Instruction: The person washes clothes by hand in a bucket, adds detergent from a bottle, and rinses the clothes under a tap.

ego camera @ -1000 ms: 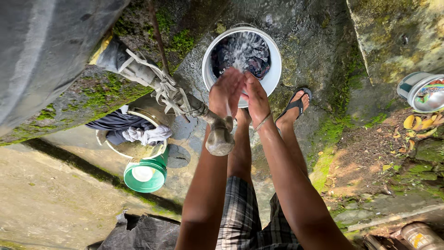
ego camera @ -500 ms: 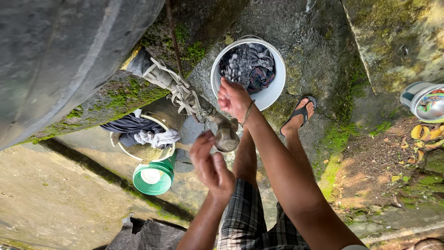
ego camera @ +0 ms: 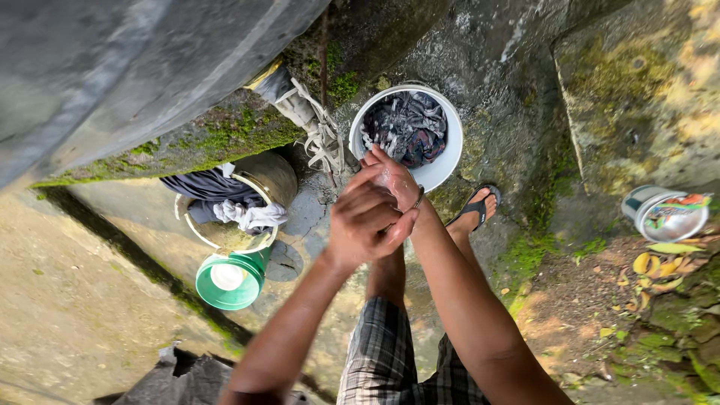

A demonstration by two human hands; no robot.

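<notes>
While both hands meet in front of the chest, head view: the left hand (ego camera: pixel 365 225) lies over the right hand (ego camera: pixel 394 187), palms pressed together, fingers loosely curled around each other, nothing else gripped. Skin looks wet and shiny. A thin band sits on the right wrist.

Landmark: the white bucket (ego camera: pixel 450 146) on the wet stone ground. The hands hover just on the near side of its rim, not touching it. Inside it lies a heap of dark wet clothes (ego camera: pixel 405 127), grey, purple and black, filling most of the bucket.

Judgement: rubbing goes best with the palms kept flat against each other, held over the wet ground beside the bucket so that drips land there.

Left of the bucket, a pipe bound with white cord (ego camera: pixel 319 135) runs out from a mossy ledge; its end is hidden behind the hands. Further left, a metal pot (ego camera: pixel 266 176) holds dark and white cloth, and a green container (ego camera: pixel 229 279) stands touching the pot on its near side. Right of the bucket, just beside it, a foot in a black sandal (ego camera: pixel 474 206). Well apart to the right, a metal tin (ego camera: pixel 664 214) lies on its side among dry leaves.

Nothing stands between hands and bucket. The moss (ego camera: pixel 525 255) on the stones looks slick; footing may be poor.
</notes>
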